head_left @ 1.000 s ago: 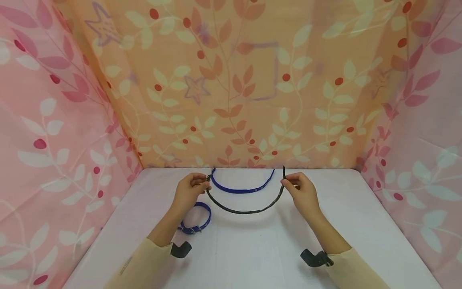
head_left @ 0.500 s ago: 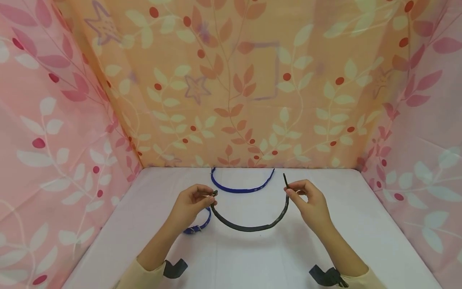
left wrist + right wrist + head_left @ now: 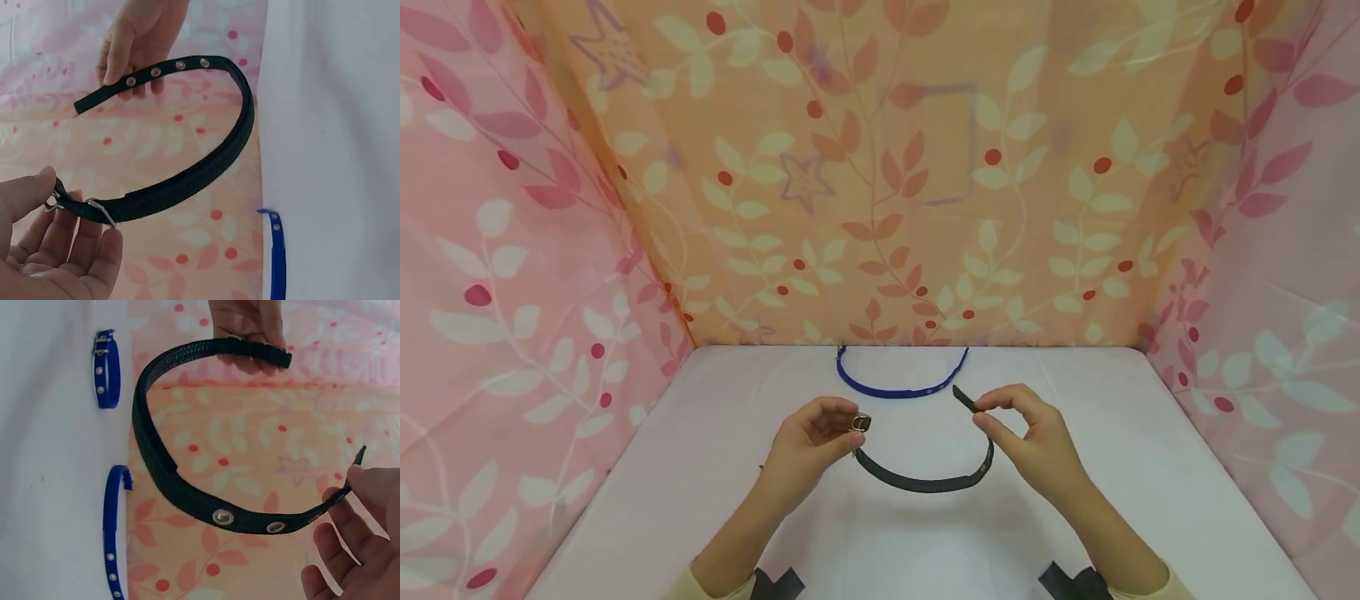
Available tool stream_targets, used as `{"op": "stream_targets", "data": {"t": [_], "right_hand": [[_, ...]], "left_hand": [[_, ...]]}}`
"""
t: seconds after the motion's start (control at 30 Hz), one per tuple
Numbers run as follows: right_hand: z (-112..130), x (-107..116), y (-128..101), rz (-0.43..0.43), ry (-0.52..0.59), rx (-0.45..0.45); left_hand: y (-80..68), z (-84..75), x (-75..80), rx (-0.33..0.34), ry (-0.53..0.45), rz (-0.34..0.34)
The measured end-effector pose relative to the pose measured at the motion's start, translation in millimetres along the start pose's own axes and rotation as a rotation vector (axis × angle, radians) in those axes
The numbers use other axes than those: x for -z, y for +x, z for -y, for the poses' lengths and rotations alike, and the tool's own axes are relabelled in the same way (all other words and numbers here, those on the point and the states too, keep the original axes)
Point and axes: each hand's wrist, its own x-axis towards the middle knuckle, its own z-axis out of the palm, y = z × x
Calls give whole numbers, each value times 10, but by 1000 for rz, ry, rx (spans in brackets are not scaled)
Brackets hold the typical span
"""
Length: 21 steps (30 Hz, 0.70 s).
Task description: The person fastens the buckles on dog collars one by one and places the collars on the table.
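A black collar strap (image 3: 925,482) hangs in a U between my two hands above the white table (image 3: 700,467). My left hand (image 3: 850,429) pinches its metal buckle end (image 3: 860,422). My right hand (image 3: 983,413) pinches the tip end with the eyelets, which points up and to the left. The left wrist view shows the strap (image 3: 206,172) running from my left hand (image 3: 75,209) up to the right hand (image 3: 134,44). In the right wrist view the strap (image 3: 162,475) arcs from my right hand (image 3: 347,500) to the left hand (image 3: 247,325).
An open blue strap (image 3: 898,387) lies on its edge at the back of the table, by the leaf-patterned cloth wall (image 3: 887,208). A small buckled blue collar (image 3: 106,369) lies on the table, hidden behind my left hand in the head view. Cloth walls close in both sides.
Both hands have come towards me and closer together with the black strap, so its U is narrower. The buckled blue collar has gone out of sight behind my left hand.
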Motion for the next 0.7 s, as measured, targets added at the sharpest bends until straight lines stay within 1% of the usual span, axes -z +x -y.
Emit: {"op": "stream_targets", "data": {"t": [0.07,0.17,0.37,0.5,0.7], "right_hand": [[46,-14,0,30,0,68],[121,-35,11,69,-7,171],[252,-90,25,117,-49,358],[302,-105,-5,135,-83,421],[344,-131,-34,158,-88,471]], "left_hand": [[-22,-17,-60,12,-53,6],[-41,-37,-154,27,-96,13],[-74,-52,-308,2,-105,31],[-102,-46,-362,-44,-57,53],[-114,-27,-410,-157,75,52]]}}
